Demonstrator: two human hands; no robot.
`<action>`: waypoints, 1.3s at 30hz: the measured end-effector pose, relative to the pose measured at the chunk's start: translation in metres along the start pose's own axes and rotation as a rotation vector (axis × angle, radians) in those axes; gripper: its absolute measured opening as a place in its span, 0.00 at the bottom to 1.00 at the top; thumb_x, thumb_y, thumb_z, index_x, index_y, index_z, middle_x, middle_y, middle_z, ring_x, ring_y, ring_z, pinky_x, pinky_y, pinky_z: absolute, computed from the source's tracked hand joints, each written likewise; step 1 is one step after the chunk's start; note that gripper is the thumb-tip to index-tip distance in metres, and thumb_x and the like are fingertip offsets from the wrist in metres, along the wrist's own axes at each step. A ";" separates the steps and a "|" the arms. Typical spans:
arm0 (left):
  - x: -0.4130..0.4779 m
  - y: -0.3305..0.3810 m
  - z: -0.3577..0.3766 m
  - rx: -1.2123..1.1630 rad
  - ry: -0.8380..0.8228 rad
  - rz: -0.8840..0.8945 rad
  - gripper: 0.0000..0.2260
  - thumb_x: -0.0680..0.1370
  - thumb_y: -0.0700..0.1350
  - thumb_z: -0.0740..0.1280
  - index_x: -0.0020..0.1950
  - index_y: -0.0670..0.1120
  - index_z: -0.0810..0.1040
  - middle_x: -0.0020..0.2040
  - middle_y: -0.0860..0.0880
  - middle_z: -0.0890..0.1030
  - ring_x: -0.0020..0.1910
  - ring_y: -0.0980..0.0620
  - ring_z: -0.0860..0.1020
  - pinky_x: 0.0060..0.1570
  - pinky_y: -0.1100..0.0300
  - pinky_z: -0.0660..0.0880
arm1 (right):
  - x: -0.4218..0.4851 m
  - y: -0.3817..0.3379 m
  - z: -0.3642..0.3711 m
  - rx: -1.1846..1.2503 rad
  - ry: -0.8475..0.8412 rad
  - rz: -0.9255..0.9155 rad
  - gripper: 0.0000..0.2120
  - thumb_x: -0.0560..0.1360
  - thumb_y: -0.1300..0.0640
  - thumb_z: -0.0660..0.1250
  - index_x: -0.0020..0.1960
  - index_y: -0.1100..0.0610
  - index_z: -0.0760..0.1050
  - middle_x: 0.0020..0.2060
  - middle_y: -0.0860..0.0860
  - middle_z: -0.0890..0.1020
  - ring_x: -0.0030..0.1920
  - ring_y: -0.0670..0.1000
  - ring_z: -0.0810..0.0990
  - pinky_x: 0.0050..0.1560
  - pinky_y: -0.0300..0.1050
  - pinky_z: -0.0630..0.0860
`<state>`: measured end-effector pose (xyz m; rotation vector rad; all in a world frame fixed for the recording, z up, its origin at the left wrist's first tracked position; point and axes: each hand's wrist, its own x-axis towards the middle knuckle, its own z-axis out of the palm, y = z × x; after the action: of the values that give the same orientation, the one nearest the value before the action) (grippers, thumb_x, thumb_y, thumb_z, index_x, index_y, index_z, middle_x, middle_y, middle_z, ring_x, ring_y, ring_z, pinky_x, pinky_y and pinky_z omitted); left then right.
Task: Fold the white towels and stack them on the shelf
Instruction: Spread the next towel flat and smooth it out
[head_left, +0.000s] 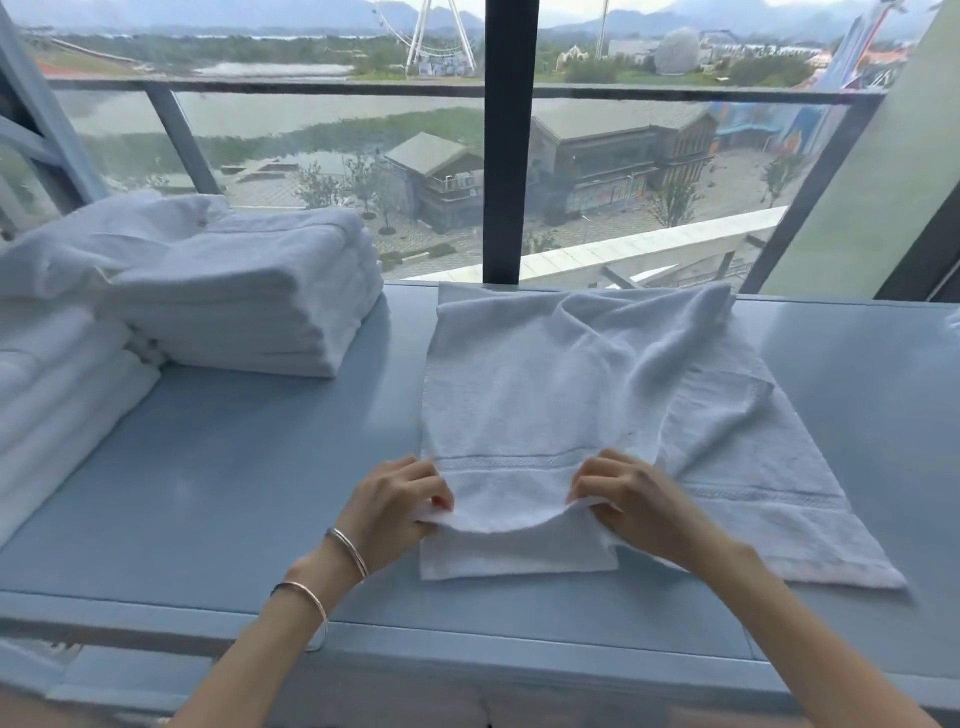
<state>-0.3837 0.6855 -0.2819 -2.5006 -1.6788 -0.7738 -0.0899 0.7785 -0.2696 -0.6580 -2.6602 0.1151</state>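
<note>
- Two hands hold one hem. The left hand (400, 512) and the right hand (631, 501) each pinch the near edge of the towel's top layer between thumb and fingers, and hold it just off the layer beneath.
- The towel (545, 405) lies on the counter (260, 467), right of the middle, and runs from the far edge by the window almost to the front edge. A lower layer sticks out askew toward the right.
- The hem sags between the hands and the far end is rumpled. I judge the cloth soft, limp and light, with grippy pile and nothing fragile about it.
- The outer corners of the hem look like the best hold, with the hands apart to keep the edge taut. Held at a single point, it would likely bunch.
- A stack (249, 306) of folded towels sits at the far left corner, with more at the left edge.
</note>
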 end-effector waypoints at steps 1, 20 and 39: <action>-0.003 -0.001 0.000 -0.042 -0.020 -0.034 0.14 0.60 0.41 0.71 0.41 0.55 0.73 0.38 0.57 0.77 0.39 0.57 0.71 0.39 0.62 0.68 | -0.001 -0.002 0.004 -0.001 0.001 -0.002 0.17 0.61 0.71 0.67 0.41 0.50 0.79 0.40 0.45 0.80 0.41 0.48 0.75 0.39 0.43 0.74; -0.035 0.023 -0.003 -0.282 0.006 -0.086 0.02 0.69 0.47 0.67 0.39 0.53 0.77 0.37 0.56 0.77 0.38 0.60 0.72 0.40 0.66 0.71 | -0.034 -0.020 0.003 -0.034 0.116 0.068 0.12 0.63 0.60 0.71 0.42 0.45 0.78 0.39 0.40 0.79 0.41 0.44 0.74 0.37 0.41 0.68; -0.042 0.021 -0.015 0.153 -0.032 0.035 0.10 0.62 0.40 0.57 0.38 0.53 0.62 0.35 0.56 0.73 0.37 0.54 0.68 0.41 0.64 0.64 | -0.051 -0.040 0.011 -0.159 0.272 0.151 0.19 0.68 0.63 0.60 0.55 0.47 0.76 0.51 0.48 0.79 0.53 0.51 0.74 0.46 0.47 0.72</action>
<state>-0.3830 0.6366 -0.2811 -2.4437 -1.6317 -0.5823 -0.0701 0.7196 -0.2911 -0.8595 -2.3734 -0.1367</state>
